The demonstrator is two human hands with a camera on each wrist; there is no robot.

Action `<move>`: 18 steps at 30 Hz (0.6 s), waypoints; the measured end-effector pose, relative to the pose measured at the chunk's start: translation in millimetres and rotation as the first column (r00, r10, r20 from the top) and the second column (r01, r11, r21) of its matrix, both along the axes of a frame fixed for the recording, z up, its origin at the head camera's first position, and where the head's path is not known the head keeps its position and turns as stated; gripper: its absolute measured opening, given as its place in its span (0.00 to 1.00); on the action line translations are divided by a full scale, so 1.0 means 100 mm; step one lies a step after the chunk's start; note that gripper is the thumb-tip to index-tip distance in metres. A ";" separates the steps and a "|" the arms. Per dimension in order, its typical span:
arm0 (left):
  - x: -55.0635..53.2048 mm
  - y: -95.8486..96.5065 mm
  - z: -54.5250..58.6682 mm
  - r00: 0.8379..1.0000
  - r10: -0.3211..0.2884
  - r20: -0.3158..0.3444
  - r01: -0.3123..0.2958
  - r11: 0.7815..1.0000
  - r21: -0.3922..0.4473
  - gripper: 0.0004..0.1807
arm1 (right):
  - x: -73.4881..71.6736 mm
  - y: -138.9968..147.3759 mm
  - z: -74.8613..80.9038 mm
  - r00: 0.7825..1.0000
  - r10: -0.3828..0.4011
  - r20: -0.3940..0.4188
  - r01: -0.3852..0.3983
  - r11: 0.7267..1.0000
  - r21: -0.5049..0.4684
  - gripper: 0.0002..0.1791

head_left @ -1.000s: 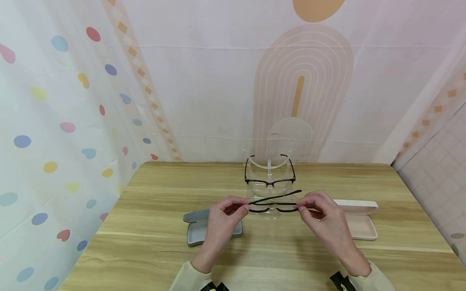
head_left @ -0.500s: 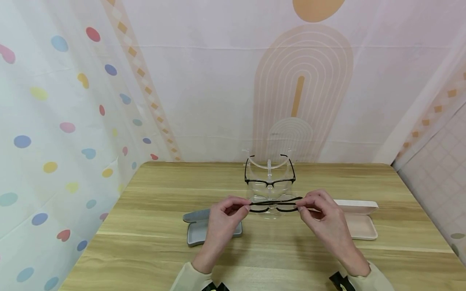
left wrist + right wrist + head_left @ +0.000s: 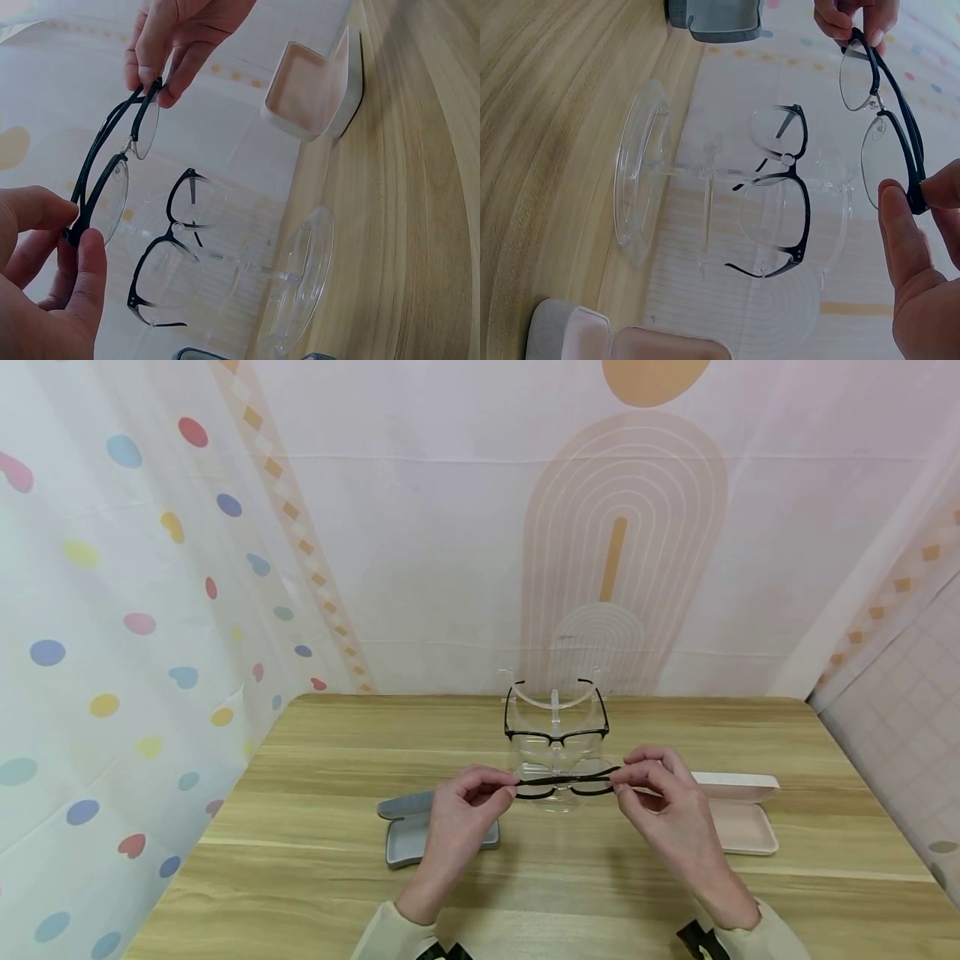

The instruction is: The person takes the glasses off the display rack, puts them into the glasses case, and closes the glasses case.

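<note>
A pair of glasses (image 3: 566, 779) with dark upper rims is held up in front of the stand. My left hand (image 3: 465, 817) pinches its left end between thumb and fingers. Its right end is pinched by my right hand (image 3: 670, 806). The temples lie folded across the frame, close together, and both wrist views show the clear lenses hanging below the rims. Just behind, a second pair of black-framed glasses (image 3: 807, 214) sits on a clear plastic display stand (image 3: 622, 180), temples spread open.
An open grey glasses case (image 3: 408, 839) lies beside my left hand, partly hidden by it. To the right is an open white case (image 3: 746, 827) with a pink lining, its left part behind my right hand. Everything stands on a wooden table (image 3: 315, 893) backed by a patterned curtain (image 3: 420, 527).
The raised temple of the held glasses has come down against the frame, folded over the other one. My right fingers have shifted slightly at that end. My left hand keeps its place.
</note>
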State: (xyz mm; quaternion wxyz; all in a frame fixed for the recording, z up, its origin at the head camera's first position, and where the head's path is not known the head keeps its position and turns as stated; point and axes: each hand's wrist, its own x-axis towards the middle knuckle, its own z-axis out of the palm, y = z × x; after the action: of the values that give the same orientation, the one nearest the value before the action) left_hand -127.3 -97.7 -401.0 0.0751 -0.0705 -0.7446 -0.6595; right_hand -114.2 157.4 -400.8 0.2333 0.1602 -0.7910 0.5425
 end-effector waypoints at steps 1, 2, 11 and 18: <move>0.00 0.00 0.00 1.000 0.000 0.002 0.000 1.000 0.002 0.04 | 0.00 0.00 0.00 1.000 0.005 -0.001 -0.005 1.000 -0.003 0.12; 0.00 -0.01 0.00 1.000 0.001 0.003 -0.001 1.000 0.002 0.04 | 0.00 -0.01 0.00 1.000 0.010 -0.003 -0.010 1.000 -0.004 0.13; 0.00 -0.06 -0.02 1.000 0.002 0.017 -0.002 1.000 0.019 0.05 | -0.02 -0.03 0.00 1.000 0.023 -0.017 -0.023 1.000 0.011 0.13; 0.03 -0.13 -0.02 0.998 -0.013 0.054 0.008 0.995 0.102 0.06 | -0.02 -0.08 -0.01 0.997 0.079 0.025 -0.077 0.996 -0.046 0.10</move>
State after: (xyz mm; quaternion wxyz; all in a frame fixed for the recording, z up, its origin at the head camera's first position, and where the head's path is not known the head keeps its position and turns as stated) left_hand -124.7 -110.7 -403.4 0.0546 -0.0524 -0.7113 -0.6988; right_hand -116.0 149.8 -401.6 0.2049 0.1784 -0.7747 0.5710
